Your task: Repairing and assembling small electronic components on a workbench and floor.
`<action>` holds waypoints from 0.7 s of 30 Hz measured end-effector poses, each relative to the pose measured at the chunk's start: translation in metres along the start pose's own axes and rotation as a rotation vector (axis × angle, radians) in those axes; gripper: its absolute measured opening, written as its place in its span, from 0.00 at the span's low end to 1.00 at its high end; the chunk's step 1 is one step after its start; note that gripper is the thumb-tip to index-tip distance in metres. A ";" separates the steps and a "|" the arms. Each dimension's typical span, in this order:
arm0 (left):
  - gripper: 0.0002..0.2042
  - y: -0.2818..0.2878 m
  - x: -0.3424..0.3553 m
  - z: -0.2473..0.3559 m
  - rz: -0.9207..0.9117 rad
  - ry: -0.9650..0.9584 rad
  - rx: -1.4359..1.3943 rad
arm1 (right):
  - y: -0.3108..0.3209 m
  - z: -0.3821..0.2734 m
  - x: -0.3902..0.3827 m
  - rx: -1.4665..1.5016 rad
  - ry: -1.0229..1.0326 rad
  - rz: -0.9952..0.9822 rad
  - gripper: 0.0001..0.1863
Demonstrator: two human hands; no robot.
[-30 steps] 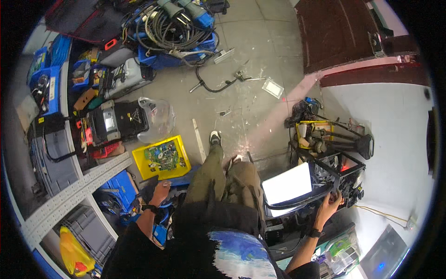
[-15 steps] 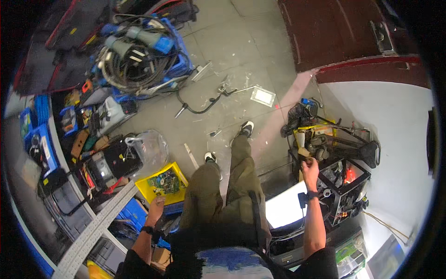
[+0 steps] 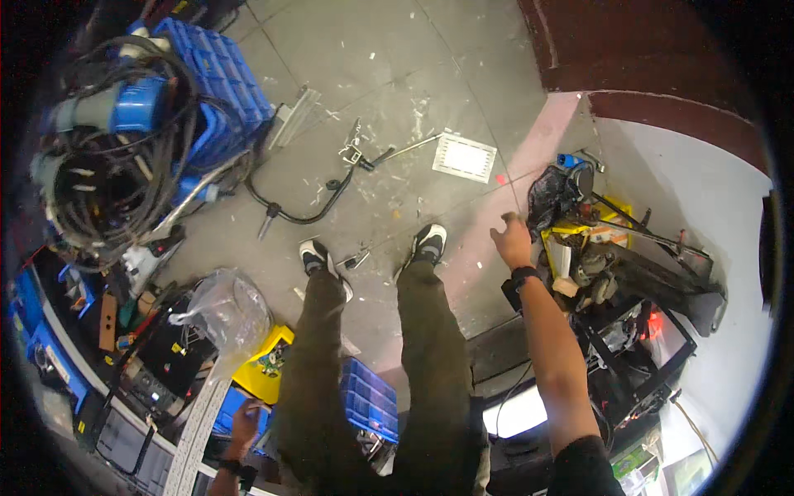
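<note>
My right hand [image 3: 511, 240] reaches forward above the floor, fingers apart and slightly curled, holding nothing. It is nearest a black plastic bag [image 3: 552, 198] and a yellow bin [image 3: 622, 213] of metal parts and tools. My left hand [image 3: 245, 423] hangs low at the lower left, beside a white perforated shelf beam [image 3: 198, 426], a blue case [image 3: 226, 409] and a yellow tray [image 3: 259, 380]; its fingers are too indistinct to read.
Coiled cables [image 3: 116, 190] and blue crates [image 3: 211, 66] fill the upper left. A black hose [image 3: 306, 218] and white vented panel [image 3: 463, 155] lie on the floor. A black metal frame [image 3: 637, 355] stands by the right wall, below a maroon door [image 3: 637, 45]. My feet are mid-floor.
I have moved forward toward the cables and hose. My right hand has left the black frame and now reaches farther forward, open. My left hand has dropped lower in view.
</note>
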State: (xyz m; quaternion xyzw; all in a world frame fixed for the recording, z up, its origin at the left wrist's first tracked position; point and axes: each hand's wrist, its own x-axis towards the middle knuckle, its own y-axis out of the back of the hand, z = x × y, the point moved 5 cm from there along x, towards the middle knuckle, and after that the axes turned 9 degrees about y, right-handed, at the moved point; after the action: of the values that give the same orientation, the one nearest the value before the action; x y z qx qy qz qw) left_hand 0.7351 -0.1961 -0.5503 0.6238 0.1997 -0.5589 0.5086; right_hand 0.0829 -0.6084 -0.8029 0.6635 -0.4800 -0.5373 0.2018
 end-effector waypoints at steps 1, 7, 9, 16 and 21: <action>0.08 -0.003 0.022 -0.002 0.001 -0.027 -0.007 | -0.012 -0.007 0.018 -0.137 0.122 0.007 0.27; 0.07 -0.013 0.081 -0.040 0.090 0.284 -0.234 | -0.084 -0.021 0.127 -0.511 0.335 -0.021 0.44; 0.07 -0.029 0.085 -0.043 0.068 0.345 -0.209 | -0.098 -0.020 0.155 -0.516 0.339 -0.011 0.47; 0.07 -0.075 0.079 -0.036 0.006 0.520 -0.195 | -0.118 -0.011 0.210 -0.519 0.298 0.003 0.62; 0.07 -0.093 0.064 -0.031 -0.021 0.561 -0.191 | -0.122 0.022 0.212 -0.522 0.248 -0.017 0.44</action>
State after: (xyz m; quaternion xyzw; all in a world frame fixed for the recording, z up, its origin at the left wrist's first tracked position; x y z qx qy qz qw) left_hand 0.6930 -0.1530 -0.6511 0.7010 0.3905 -0.3486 0.4843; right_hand 0.1060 -0.7282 -1.0158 0.6538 -0.2913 -0.5590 0.4185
